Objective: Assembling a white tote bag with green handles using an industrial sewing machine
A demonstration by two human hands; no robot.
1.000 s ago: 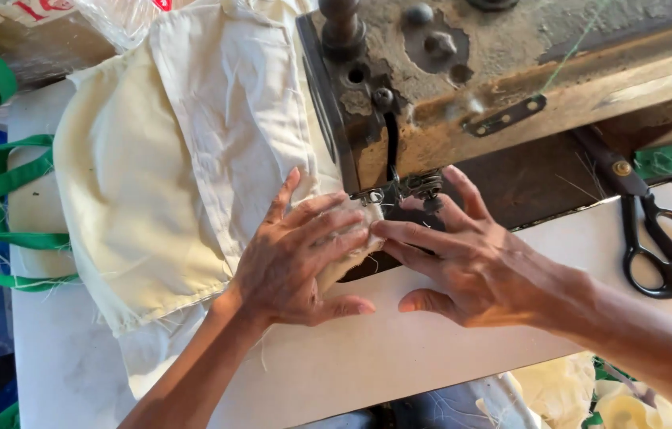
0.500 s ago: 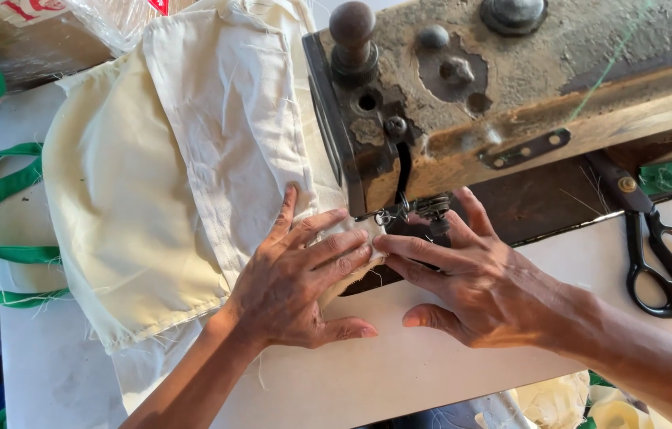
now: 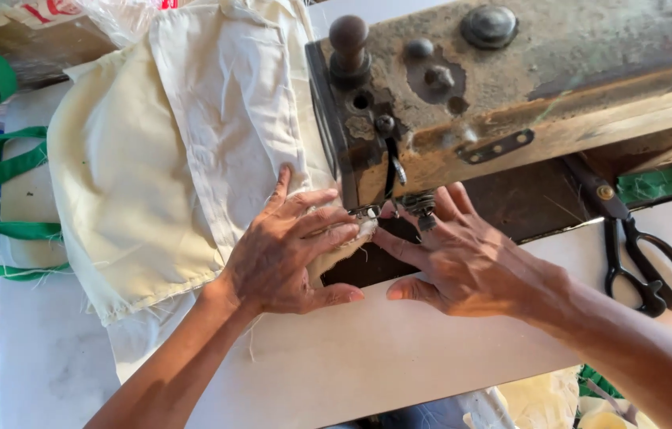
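Cream cloth [image 3: 193, 143] lies left of the sewing machine [image 3: 511, 87], edge under the presser foot [image 3: 367, 213]. We keep left hand [image 3: 288, 254] & right hand [image 3: 463, 262] flat, fingers spread, gripping nothing, fingertips away from needle.

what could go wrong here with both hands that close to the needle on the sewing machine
1. The fingertips of the left hand and right hand press the cream fabric right beside the presser foot; a slip could bring a finger under the needle.
2. The fabric is bunched to the left of the sewing machine, so a fold might get stitched in.
3. Loose threads at the frayed fabric edge could snag near the foot.
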